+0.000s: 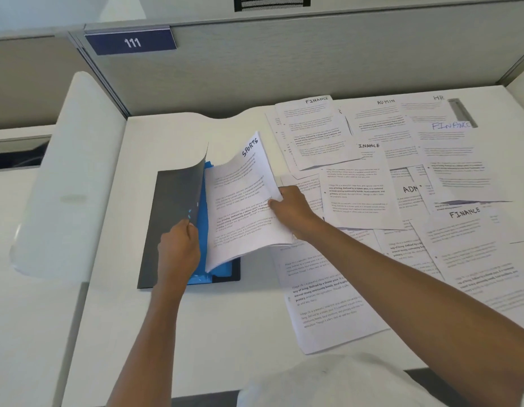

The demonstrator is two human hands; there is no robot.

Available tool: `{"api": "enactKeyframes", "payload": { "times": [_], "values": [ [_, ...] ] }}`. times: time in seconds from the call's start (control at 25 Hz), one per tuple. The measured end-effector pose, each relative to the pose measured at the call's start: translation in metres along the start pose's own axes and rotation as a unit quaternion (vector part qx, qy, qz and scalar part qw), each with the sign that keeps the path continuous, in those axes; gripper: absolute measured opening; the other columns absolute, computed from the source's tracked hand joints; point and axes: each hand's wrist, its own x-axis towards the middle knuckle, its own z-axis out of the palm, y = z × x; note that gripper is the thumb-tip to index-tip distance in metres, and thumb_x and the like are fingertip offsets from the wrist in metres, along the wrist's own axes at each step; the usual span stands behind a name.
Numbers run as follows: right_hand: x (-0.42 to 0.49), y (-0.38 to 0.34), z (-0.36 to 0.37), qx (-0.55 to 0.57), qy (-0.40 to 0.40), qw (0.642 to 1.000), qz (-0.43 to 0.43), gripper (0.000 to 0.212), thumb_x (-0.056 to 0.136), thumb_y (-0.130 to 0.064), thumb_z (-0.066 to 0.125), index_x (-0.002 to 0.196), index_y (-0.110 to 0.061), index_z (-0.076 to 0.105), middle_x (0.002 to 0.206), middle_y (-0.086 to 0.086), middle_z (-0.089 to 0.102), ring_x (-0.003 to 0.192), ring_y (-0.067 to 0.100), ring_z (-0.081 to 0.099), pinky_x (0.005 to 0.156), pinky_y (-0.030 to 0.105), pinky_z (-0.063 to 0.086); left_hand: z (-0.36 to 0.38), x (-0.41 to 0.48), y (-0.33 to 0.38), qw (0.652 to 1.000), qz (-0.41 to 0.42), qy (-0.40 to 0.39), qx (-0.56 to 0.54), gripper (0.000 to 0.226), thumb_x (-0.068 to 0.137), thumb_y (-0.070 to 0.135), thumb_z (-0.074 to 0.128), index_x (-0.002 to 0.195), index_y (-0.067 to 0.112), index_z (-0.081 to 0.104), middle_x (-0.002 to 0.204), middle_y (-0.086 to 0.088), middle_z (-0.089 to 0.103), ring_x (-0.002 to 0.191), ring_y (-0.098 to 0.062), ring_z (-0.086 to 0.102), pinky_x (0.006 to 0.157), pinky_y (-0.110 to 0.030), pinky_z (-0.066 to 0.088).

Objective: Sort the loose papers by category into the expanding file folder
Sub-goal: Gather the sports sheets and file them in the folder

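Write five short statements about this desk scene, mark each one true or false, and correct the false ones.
1. The right hand grips a stack of papers headed SPORTS. True.
2. The left hand rests flat on the desk. False: its fingers hold the folder's grey cover lifted open.
3. The folder's dividers are red. False: they are blue.
4. Loose sheets headed FINANCE lie on the desk to the right of the folder. True.
5. The partition sign reads 222. False: it reads 111.
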Motion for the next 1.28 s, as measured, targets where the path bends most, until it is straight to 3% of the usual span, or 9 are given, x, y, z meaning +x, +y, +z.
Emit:
{"api": "enactKeyframes", "payload": {
  "times": [0.16,0.28,0.4,0.48,0.64,0.88,0.96,1.08,1.28],
  "values": [
    [-0.003,-0.010,0.008,-0.022,0.039,0.998,-0.035,0.020,0.101,-0.009,0.051,0.105,-0.004,0.070,0.095,0.000,0.067,0.076,0.017,0.063,0.057,0.025,0.051,-0.001,-0.003,0.003,1.000,0.008,-0.007,0.017,0.037,0.112,0.022,0.033,0.084,0.007,0.051,0.071,-0.007,0.056,0.060,-0.019,0.053,0.053,-0.030,0.040],
    [-0.009,-0.006,0.022,-0.026,0.048,0.997,-0.060,0.022,0.102,-0.010,0.049,0.099,-0.001,0.069,0.098,0.007,0.073,0.084,0.026,0.070,0.072,0.040,0.063,-0.002,-0.005,0.007,0.999,0.014,-0.005,0.031,0.037,0.110,0.021,0.031,0.079,0.011,0.047,0.072,-0.007,0.056,0.063,-0.023,0.054,0.057,-0.033,0.039],
    [-0.018,-0.001,0.041,-0.020,0.051,0.996,-0.071,0.022,0.105,-0.012,0.048,0.100,-0.002,0.067,0.102,0.009,0.073,0.087,0.025,0.070,0.077,0.038,0.062,-0.004,-0.007,0.012,0.999,0.015,-0.010,0.028,0.037,0.110,0.024,0.030,0.082,0.011,0.050,0.077,-0.007,0.059,0.068,-0.025,0.059,0.063,-0.038,0.051],
    [-0.024,0.001,0.052,-0.016,0.052,0.996,-0.068,0.021,0.105,-0.013,0.047,0.103,-0.003,0.065,0.106,0.009,0.072,0.088,0.023,0.068,0.075,0.032,0.058,-0.004,-0.010,0.015,0.999,0.025,-0.008,0.032,0.036,0.110,0.025,0.029,0.087,0.008,0.053,0.079,-0.009,0.060,0.074,-0.033,0.062,0.071,-0.046,0.057],
    [-0.031,-0.005,0.073,0.024,0.011,0.999,-0.046,0.028,0.103,-0.008,0.045,0.122,-0.005,0.064,0.117,0.010,0.070,0.098,0.025,0.065,0.081,0.028,0.051,-0.002,-0.012,0.022,0.999,0.030,0.000,0.037,0.034,0.107,0.021,0.031,0.080,0.007,0.046,0.077,-0.013,0.058,0.078,-0.042,0.058,0.070,-0.045,0.045],
    [-0.032,-0.003,0.092,-0.004,-0.022,0.999,-0.023,0.029,0.102,-0.006,0.046,0.126,-0.006,0.061,0.125,0.015,0.067,0.106,0.032,0.066,0.092,0.045,0.059,-0.004,-0.014,0.024,1.000,0.010,-0.003,0.025,0.037,0.109,0.025,0.028,0.079,0.013,0.046,0.078,-0.007,0.059,0.069,-0.027,0.059,0.066,-0.038,0.048],
    [-0.029,-0.004,0.091,-0.010,-0.037,0.999,-0.009,0.030,0.102,-0.004,0.048,0.128,-0.004,0.061,0.126,0.016,0.067,0.107,0.033,0.066,0.090,0.043,0.060,-0.004,-0.017,0.024,0.999,0.012,-0.016,0.037,0.035,0.111,0.026,0.028,0.086,0.013,0.048,0.082,-0.005,0.059,0.065,-0.018,0.054,0.064,-0.033,0.042],
    [-0.021,-0.012,0.092,-0.014,-0.064,0.998,0.025,0.035,0.102,-0.003,0.052,0.136,-0.002,0.056,0.131,0.016,0.063,0.112,0.033,0.064,0.081,0.035,0.057,-0.005,-0.019,0.024,0.999,0.018,-0.026,0.040,0.031,0.111,0.028,0.029,0.094,0.014,0.050,0.087,-0.004,0.058,0.071,-0.023,0.058,0.065,-0.034,0.045],
    [-0.014,-0.023,0.104,-0.010,-0.117,0.991,0.066,0.036,0.105,-0.005,0.049,0.141,-0.002,0.048,0.138,0.018,0.057,0.123,0.035,0.058,0.081,0.031,0.052,-0.010,-0.019,0.024,0.998,0.023,-0.029,0.049,0.025,0.111,0.029,0.031,0.100,0.015,0.049,0.094,-0.001,0.058,0.075,-0.024,0.060,0.068,-0.034,0.051]
  ]
}}
